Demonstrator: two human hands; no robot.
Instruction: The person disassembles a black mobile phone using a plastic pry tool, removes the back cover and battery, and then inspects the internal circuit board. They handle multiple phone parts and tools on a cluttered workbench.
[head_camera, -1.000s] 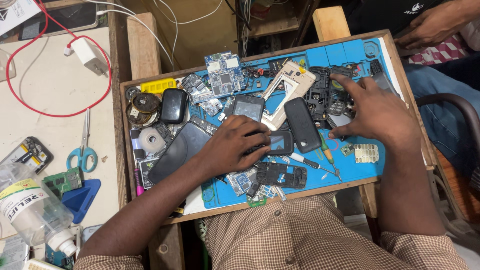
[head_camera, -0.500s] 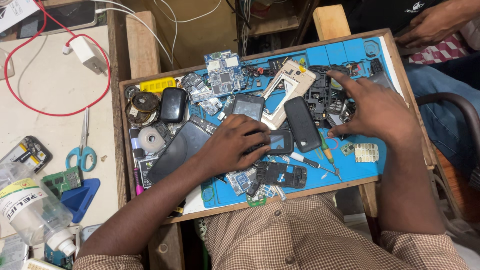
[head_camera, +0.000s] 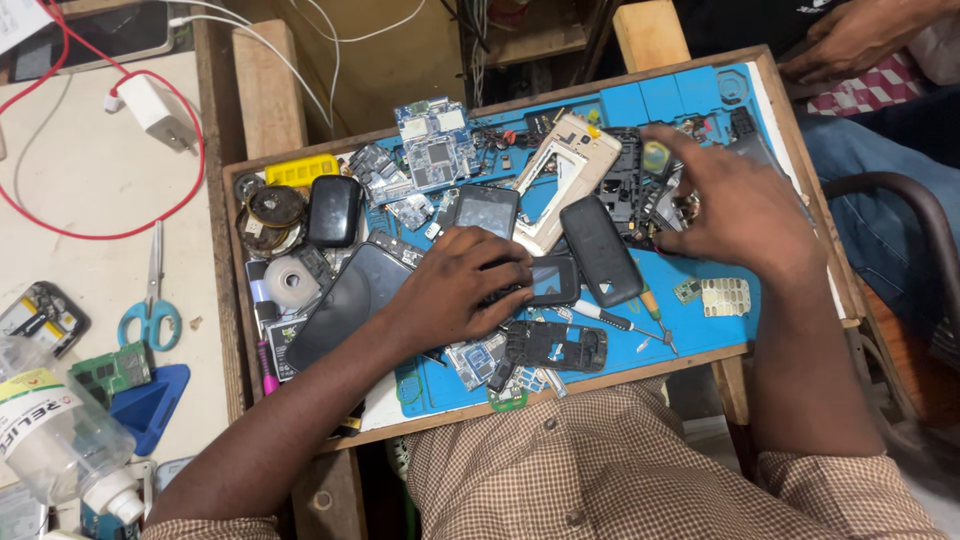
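Wooden-rimmed tray (head_camera: 232, 300) lined with a blue mat (head_camera: 690, 335), standing between the pale tabletop (head_camera: 70, 270) on the left and a seated second person's leg at far right. The tray holds, from larger to smaller: a dark phone panel (head_camera: 345, 300) at near left, a gold phone frame (head_camera: 565, 175) at far centre, a black back cover (head_camera: 598, 250) just right of centre, a black pouch (head_camera: 333, 210) at far left, a blue circuit board (head_camera: 435, 150) at the far edge, a tape roll (head_camera: 290, 283), and a screwdriver (head_camera: 610, 320) near the front rim. Left hand (head_camera: 455, 290): palm down at tray centre, fingers curled over a small dark phone (head_camera: 545, 280) and pressing it to the mat. Right hand (head_camera: 740, 205): fingers spread and bent over black phone parts (head_camera: 630, 185) at far right; whether they grip anything cannot be told. On the tabletop: blue-handled scissors (head_camera: 150, 300), a white charger (head_camera: 155, 110) with red cable, and a clear bottle (head_camera: 60, 440).
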